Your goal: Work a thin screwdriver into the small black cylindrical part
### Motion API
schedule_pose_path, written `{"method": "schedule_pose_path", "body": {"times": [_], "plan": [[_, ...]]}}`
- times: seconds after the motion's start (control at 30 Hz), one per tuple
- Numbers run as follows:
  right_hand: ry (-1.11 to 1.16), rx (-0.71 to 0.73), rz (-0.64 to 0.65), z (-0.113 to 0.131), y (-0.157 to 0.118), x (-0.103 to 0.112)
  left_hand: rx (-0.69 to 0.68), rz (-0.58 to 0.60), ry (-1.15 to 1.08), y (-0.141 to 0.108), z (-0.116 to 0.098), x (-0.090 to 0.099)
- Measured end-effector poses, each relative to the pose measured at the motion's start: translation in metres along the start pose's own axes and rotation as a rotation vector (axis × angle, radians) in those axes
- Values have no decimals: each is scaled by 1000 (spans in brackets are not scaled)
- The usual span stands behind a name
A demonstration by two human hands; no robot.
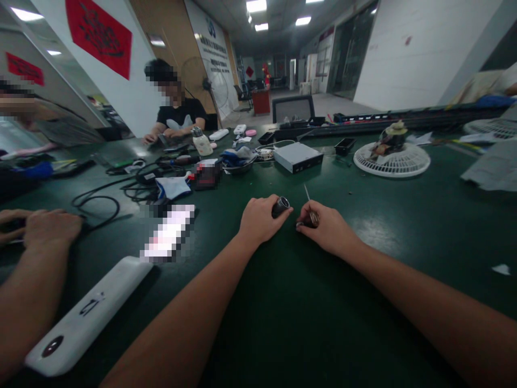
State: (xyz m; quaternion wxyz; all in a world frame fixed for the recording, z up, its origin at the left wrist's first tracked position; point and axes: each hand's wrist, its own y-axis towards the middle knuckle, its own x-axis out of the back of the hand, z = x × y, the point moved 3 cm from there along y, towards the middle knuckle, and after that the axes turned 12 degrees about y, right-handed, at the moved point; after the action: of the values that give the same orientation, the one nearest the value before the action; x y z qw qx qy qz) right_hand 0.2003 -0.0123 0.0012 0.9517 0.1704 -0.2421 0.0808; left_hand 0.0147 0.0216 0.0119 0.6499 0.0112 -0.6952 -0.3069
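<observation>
small screwdriver (pixel 307 196) half-hidden in right hand (pixel 329 229)

Short black cylinder (pixel 281 207), metal-rimmed open end, lying tilted toward the right, most of its body wrapped in the left hand (pixel 260 220). Small screwdriver (pixel 307 197), thin bright shaft angled up and away, dark handle pinched in the right hand (pixel 325 229). Cylinder and screwdriver close together, just apart, not touching.
</observation>
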Motion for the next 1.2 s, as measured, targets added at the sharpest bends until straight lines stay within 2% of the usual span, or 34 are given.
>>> {"method": "schedule_pose_path", "body": {"times": [0.17, 0.3, 0.47, 0.67, 1.2], "plan": [[90, 41, -105, 5, -1, 3, -33, 10, -25, 0, 0, -2], [198, 74, -182, 7, -1, 5, -145, 50, -83, 0, -4, -3], [376, 118, -137, 7, -1, 0, -253, 91, -120, -1, -7, -4], [324, 106, -165, 7, -2, 2, -299, 72, -123, -1, -6, -6], [492, 121, -144, 7, -4, 0, -305, 37, -107, -1, -6, -5]]}}
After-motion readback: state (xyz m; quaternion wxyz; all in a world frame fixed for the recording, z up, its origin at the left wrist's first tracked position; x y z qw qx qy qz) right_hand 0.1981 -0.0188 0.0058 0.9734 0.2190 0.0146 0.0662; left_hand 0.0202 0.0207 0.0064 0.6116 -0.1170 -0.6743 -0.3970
